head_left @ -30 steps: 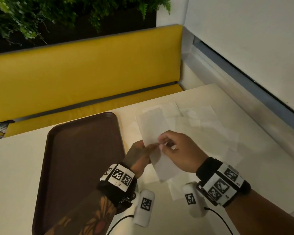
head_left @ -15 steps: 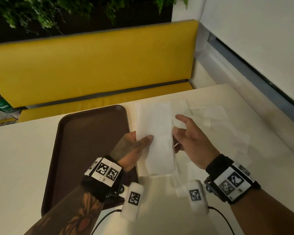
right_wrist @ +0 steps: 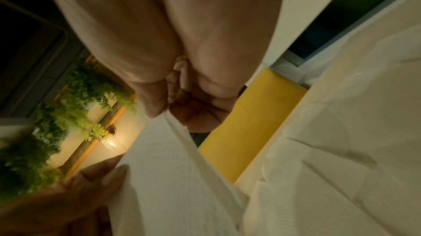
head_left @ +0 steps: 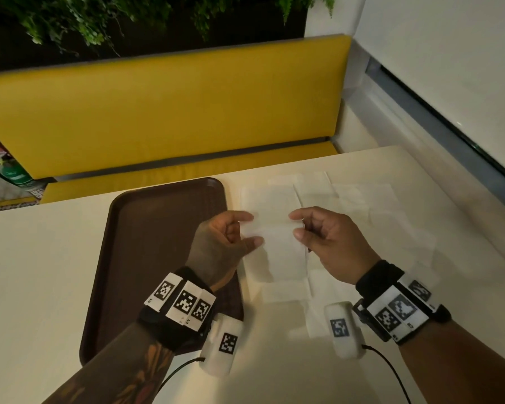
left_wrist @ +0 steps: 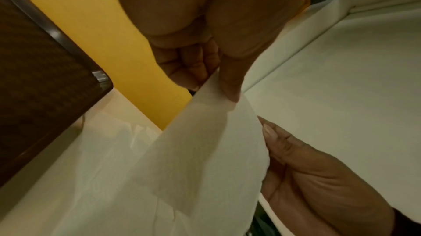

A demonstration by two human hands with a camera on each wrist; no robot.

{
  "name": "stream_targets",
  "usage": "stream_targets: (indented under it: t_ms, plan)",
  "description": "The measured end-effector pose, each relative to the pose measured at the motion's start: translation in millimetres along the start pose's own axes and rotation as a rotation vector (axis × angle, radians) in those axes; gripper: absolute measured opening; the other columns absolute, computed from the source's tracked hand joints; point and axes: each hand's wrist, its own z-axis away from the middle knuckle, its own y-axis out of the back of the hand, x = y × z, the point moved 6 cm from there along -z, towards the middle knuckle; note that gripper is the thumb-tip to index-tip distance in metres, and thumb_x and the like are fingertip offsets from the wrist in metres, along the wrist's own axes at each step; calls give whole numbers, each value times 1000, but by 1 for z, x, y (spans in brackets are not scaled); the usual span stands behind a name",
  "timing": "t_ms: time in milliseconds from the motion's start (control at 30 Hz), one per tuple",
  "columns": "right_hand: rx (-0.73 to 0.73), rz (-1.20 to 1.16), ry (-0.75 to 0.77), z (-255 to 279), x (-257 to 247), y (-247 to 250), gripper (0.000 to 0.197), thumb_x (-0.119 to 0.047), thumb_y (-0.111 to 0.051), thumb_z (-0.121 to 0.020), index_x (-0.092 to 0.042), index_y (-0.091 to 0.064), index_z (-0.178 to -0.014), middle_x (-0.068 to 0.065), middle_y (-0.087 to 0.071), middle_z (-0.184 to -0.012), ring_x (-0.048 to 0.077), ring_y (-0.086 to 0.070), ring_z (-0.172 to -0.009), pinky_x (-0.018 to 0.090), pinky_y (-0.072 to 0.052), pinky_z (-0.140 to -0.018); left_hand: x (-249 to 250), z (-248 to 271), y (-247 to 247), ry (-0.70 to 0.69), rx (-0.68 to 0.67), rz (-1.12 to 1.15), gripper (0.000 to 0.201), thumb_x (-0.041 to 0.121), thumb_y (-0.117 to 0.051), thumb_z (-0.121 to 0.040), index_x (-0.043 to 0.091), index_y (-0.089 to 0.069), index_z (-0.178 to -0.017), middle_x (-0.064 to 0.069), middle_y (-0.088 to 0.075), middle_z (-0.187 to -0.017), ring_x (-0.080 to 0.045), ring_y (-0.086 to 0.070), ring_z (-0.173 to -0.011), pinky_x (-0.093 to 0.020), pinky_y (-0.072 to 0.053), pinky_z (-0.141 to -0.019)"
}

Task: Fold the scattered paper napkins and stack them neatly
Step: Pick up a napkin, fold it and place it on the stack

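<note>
A long white paper napkin (head_left: pixel 274 237) is held above the table between both hands. My left hand (head_left: pixel 252 231) pinches its left edge between thumb and forefinger, and my right hand (head_left: pixel 296 225) pinches the right edge the same way. The left wrist view shows the napkin (left_wrist: pixel 205 149) caught under the left thumb, with the right hand (left_wrist: pixel 303 176) at its other edge. In the right wrist view the napkin (right_wrist: pixel 164 167) hangs from the right fingers. Several loose white napkins (head_left: pixel 362 205) lie spread flat on the table behind and under the held one.
A dark brown tray (head_left: pixel 146 243) lies on the cream table (head_left: pixel 41 272) just left of my left hand. A yellow bench (head_left: pixel 164 118) runs behind the table, with green plants above it. A wall and window sill (head_left: pixel 449 141) border the table's right side.
The napkin, held folded and tilted a second ago, now hangs as a long strip. My right hand let go, opened, then took its right edge again. The view shifted right.
</note>
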Motion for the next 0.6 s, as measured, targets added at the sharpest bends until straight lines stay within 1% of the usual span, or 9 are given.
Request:
stream_targets:
  t_ms: [67,133,167,233,333,400,433,500,600]
  plan:
    - [-30,81,4,1,-1,-1,15,-14,-60,-94,-25,-67,-101,9,-67,-84,15,-61,-74,22,-53,-72,3,1,5,-44,62,-220,27,19,-80,-70,27,-66,-92,-4,-68,-75,-17,-63,-65,-34,-57,-68]
    - [-35,147,20,1,-2,-3,11,-15,-58,-95,-24,-66,-96,-3,-66,-79,4,-58,-68,13,-48,-67,10,3,5,-102,95,-351,17,22,-77,-76,20,-69,-91,3,-65,-71,-5,-58,-59,-19,-52,-59]
    - [-26,172,27,1,-4,-3,11,-15,-57,-96,-23,-65,-93,-8,-63,-77,1,-56,-67,10,-45,-66,14,4,4,-133,100,-385,14,24,-75,-78,18,-69,-89,5,-65,-72,-4,-59,-60,-16,-50,-58]
    - [-7,229,51,1,-6,-4,10,-17,-56,-96,-22,-63,-90,-11,-61,-79,1,-55,-72,11,-43,-68,16,5,4,-196,104,-469,10,27,-72,-80,19,-68,-84,6,-63,-81,-5,-58,-68,-17,-49,-62]
    - [-7,362,95,2,-12,-5,6,-26,-58,-94,-25,-61,-99,-9,-57,-104,3,-49,-98,16,-38,-79,14,4,6,-233,94,-546,12,29,-70,-81,18,-66,-85,5,-59,-99,-8,-57,-83,-21,-50,-70]
    - [-65,462,159,2,-23,-10,29,-34,-62,-90,-26,-58,-118,-10,-50,-127,8,-40,-119,23,-36,-93,11,3,6,-199,37,-463,14,27,-69,-83,14,-66,-88,1,-65,-103,-16,-63,-87,-35,-56,-75]
    - [-109,500,177,1,-29,-15,39,-37,-63,-89,-26,-54,-126,-11,-47,-132,9,-37,-124,28,-35,-98,12,4,5,-168,0,-400,11,24,-68,-84,14,-66,-87,-4,-68,-98,-21,-65,-84,-43,-57,-75]
    - [-206,528,162,-2,-36,-28,42,-37,-62,-91,-29,-51,-130,-12,-52,-125,7,-45,-116,30,-37,-98,14,6,3,-106,-72,-281,5,19,-67,-84,18,-63,-81,-11,-69,-85,-30,-65,-77,-50,-56,-72]
    - [-277,502,160,-5,-39,-42,15,-32,-60,-94,-23,-63,-106,-5,-66,-89,14,-60,-79,34,-52,-74,19,13,0,-39,-114,-159,7,25,-68,-78,21,-62,-79,-16,-67,-82,-36,-63,-75,-49,-54,-70]
